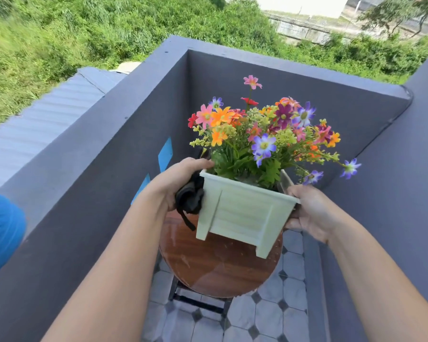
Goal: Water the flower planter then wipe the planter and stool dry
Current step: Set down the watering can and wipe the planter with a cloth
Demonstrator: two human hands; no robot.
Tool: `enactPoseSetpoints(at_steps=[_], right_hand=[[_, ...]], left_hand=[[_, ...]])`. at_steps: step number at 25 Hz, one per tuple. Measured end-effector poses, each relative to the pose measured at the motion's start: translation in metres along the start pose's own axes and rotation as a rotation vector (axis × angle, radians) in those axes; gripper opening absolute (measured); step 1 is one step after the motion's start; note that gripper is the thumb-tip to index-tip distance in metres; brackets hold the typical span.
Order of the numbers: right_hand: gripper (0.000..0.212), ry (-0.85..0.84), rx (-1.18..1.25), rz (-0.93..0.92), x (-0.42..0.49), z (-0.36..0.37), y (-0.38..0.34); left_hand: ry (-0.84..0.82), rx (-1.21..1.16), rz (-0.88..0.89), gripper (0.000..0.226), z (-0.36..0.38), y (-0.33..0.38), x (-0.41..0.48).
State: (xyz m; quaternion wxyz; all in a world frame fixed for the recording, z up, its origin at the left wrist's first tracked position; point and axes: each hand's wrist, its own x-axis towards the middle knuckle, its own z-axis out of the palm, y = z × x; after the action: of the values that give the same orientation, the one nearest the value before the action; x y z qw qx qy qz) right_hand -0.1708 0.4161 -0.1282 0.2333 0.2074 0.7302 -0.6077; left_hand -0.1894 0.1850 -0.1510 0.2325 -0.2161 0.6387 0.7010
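Observation:
A pale green square planter full of colourful flowers is lifted and tilted above a round brown wooden stool. The stool top shows wet streaks and droplets. My left hand presses a crumpled black cloth against the planter's left side, fingers reaching its rim. A strap of the cloth hangs down. My right hand grips the planter's right rim and side.
A dark grey balcony wall encloses the corner on the left, back and right. The floor has grey octagonal tiles. A blue object sits at the left edge. Beyond the wall lie a corrugated roof and green bushes.

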Motion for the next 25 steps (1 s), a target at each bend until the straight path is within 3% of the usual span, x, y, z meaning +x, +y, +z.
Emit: enactPoseSetpoints(at_steps=[6,9,11,14,16,19,21,23,25], right_hand=[[0.016,0.037,0.039,-0.04,-0.002,-0.006,0.006],[0.038,0.047,0.334,-0.172,-0.007,-0.002,0.024],[0.042,0.155,0.525,-0.262,-0.012,0.013,0.043],[0.079,0.358,0.543,-0.123,-0.014,0.051,0.066],[0.094,0.311,0.537,-0.043,-0.018,0.067,0.067],[0.091,0.14,0.656,0.023,-0.016,0.07,0.043],[0.104,0.099,0.706,0.054,-0.01,0.065,0.034],[0.093,0.151,0.644,0.086,-0.003,0.06,0.033],[0.055,0.197,0.599,0.087,0.0,0.054,0.035]], left_hand=[[0.12,-0.043,0.052,0.02,0.009,-0.001,-0.003],[0.171,-0.12,0.073,0.017,0.018,0.0,-0.009],[0.244,-0.154,0.138,0.017,0.027,0.0,-0.015],[0.356,-0.133,0.224,0.021,0.04,-0.004,-0.022],[0.406,-0.106,0.273,0.024,0.051,-0.005,-0.028],[0.479,0.021,0.339,0.028,0.07,-0.007,-0.042],[0.52,0.126,0.368,0.026,0.084,-0.011,-0.05],[0.542,0.16,0.386,0.023,0.094,-0.014,-0.055],[0.525,0.178,0.422,0.021,0.1,-0.018,-0.055]])
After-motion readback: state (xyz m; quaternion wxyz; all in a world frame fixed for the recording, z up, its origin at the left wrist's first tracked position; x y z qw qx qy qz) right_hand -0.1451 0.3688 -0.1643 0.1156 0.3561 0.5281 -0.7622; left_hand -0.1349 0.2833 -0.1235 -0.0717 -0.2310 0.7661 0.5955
